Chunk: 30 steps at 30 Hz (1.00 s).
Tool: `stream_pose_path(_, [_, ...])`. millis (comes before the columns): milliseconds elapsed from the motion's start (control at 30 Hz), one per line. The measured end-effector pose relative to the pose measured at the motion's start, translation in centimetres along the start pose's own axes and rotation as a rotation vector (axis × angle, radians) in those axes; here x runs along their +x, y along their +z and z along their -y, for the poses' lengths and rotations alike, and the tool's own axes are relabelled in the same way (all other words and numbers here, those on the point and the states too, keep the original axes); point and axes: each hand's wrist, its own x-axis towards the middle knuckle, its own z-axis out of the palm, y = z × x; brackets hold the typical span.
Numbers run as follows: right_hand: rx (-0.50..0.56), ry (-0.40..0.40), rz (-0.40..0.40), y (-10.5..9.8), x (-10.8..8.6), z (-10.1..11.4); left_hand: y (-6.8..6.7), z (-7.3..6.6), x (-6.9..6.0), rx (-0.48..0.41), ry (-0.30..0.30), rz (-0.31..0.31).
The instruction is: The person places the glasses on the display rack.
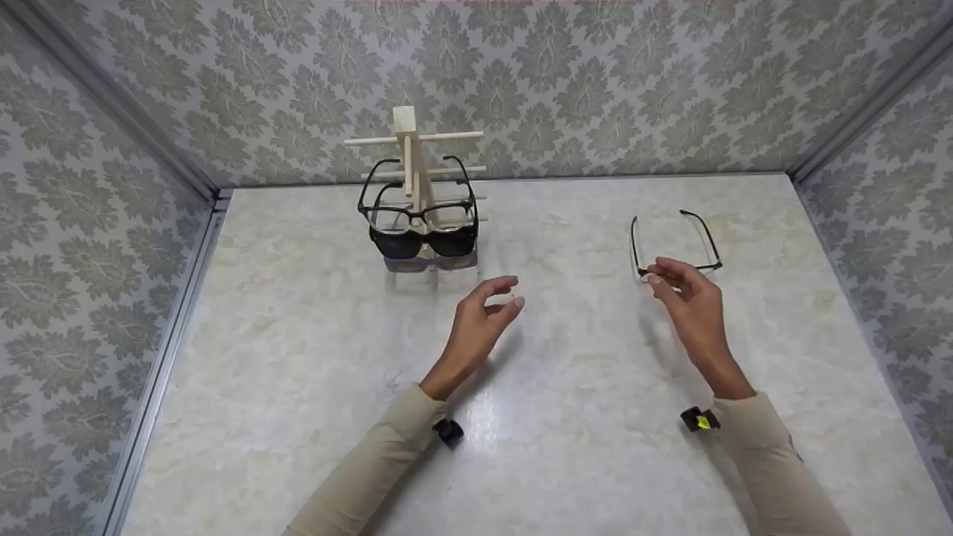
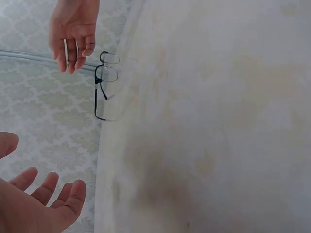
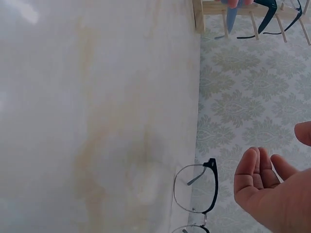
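My left hand (image 1: 476,324) is raised with bent, parted fingers and holds nothing, below and right of a wooden rack (image 1: 404,119) in the head view. My right hand (image 1: 692,309) is over the near edge of black half-rimmed glasses (image 1: 717,265), whose temples point toward the back wall. The right wrist view shows space between its curved fingers (image 3: 257,167) and the glasses (image 3: 215,182); the thumb stands apart. In the left wrist view, the right hand (image 2: 75,29) hangs beside the glasses (image 2: 97,74).
The rack carries black-framed clear glasses (image 1: 424,214), dark sunglasses (image 1: 398,244) and a lower pair with tinted lenses (image 1: 406,264). Bare pegs (image 1: 458,136) jut out at its top. Patterned walls (image 1: 521,74) enclose the marbled tabletop (image 1: 581,417) at the back and sides.
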Motion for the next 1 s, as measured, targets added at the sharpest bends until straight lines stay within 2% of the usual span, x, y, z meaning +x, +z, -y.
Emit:
stream_pose_path(233, [-0.069, -0.017, -0.111, -2.4, 0.4, -0.5, 1.8, 0.2, 1.7, -0.004, 0.026, 0.024])
stream_pose_path(367, [-0.124, -0.010, -0.168, -3.8, 0.7, -1.0, 3.1, 0.2, 2.5, -0.022, 0.021, 0.024])
stream_pose_path(567, [-0.133, 0.014, -0.224, -5.7, 1.0, -2.5, 4.6, 0.2, 3.4, -0.041, 0.003, 0.046])
stream_pose_path(800, [-0.159, 0.123, -0.258, -7.5, 0.9, -4.1, 6.2, 0.5, 3.9, -0.052, -0.008, 0.060])
stream_pose_path(1000, [-0.165, 0.266, -0.195, -9.1, 1.3, -5.2, 7.6, 0.5, 4.1, -0.041, 0.002, 0.095])
